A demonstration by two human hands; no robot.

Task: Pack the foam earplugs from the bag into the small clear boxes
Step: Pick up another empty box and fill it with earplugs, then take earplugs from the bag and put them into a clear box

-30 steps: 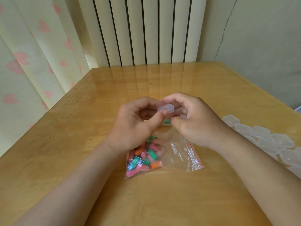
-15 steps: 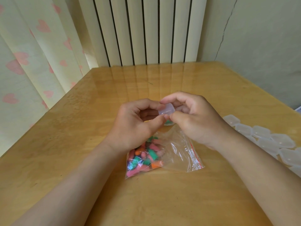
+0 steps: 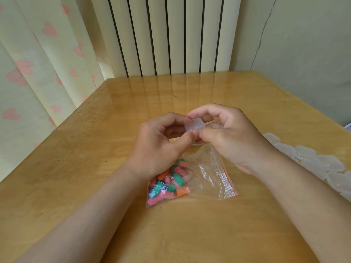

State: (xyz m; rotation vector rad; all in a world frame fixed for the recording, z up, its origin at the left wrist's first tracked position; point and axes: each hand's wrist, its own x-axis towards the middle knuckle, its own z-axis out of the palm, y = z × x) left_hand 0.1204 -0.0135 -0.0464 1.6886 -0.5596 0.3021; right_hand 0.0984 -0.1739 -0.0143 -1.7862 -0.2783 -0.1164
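A small clear box (image 3: 194, 125) is held above the table's middle, pinched between both hands. My left hand (image 3: 158, 147) grips its left side with thumb and curled fingers. My right hand (image 3: 226, 137) pinches its right side with thumb and forefinger. Below my hands lies a clear zip bag (image 3: 207, 175) with a red seal strip; pink, green and orange foam earplugs (image 3: 170, 184) are bunched in its left half. Whether the box is open or what it holds is hidden by my fingers.
A heap of several more small clear boxes (image 3: 311, 162) runs along the right side of the wooden table (image 3: 76, 168). A radiator and a wall stand behind the far edge; a heart-patterned curtain hangs at the left.
The box has turned slightly and shifted a little to the right between my fingertips. The bag and the heap of boxes have stayed put.
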